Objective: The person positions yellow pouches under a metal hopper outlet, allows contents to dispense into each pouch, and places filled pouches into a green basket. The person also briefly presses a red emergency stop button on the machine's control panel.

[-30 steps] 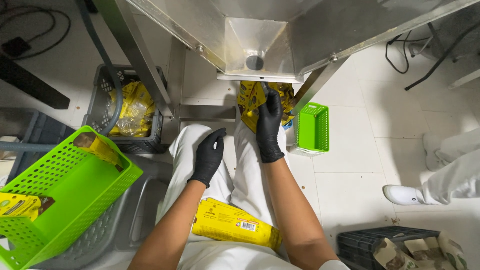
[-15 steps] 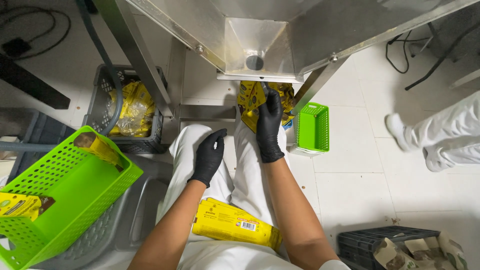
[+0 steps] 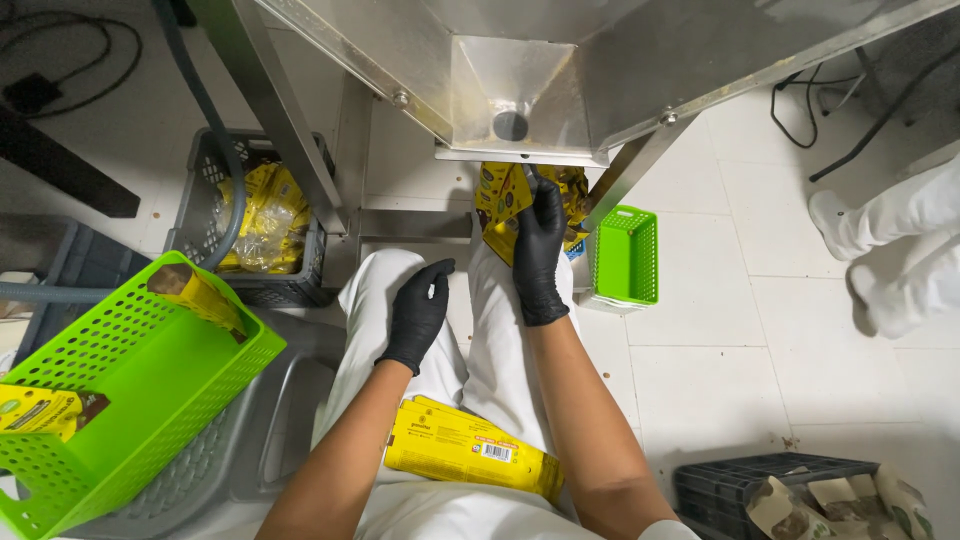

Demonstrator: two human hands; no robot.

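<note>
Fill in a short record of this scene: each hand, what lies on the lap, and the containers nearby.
Right hand: black-gloved, gripping yellow pouch under metal funnel
Left hand: black-gloved, resting on knee, holding nothing
Lap: yellow carton, lying flat
Left side: large green basket; grey crate of yellow packets
Right side: small green basket

White tiled floor (image 3: 720,330) beneath a stainless-steel hopper (image 3: 520,80) on metal legs, with black cables (image 3: 840,110) trailing across the tiles under even light.

I was looking at a packing floor: a steel hopper (image 3: 520,75) overhead, crates (image 3: 130,390) of yellow packets (image 3: 262,215), white tiled floor (image 3: 720,330).
</note>
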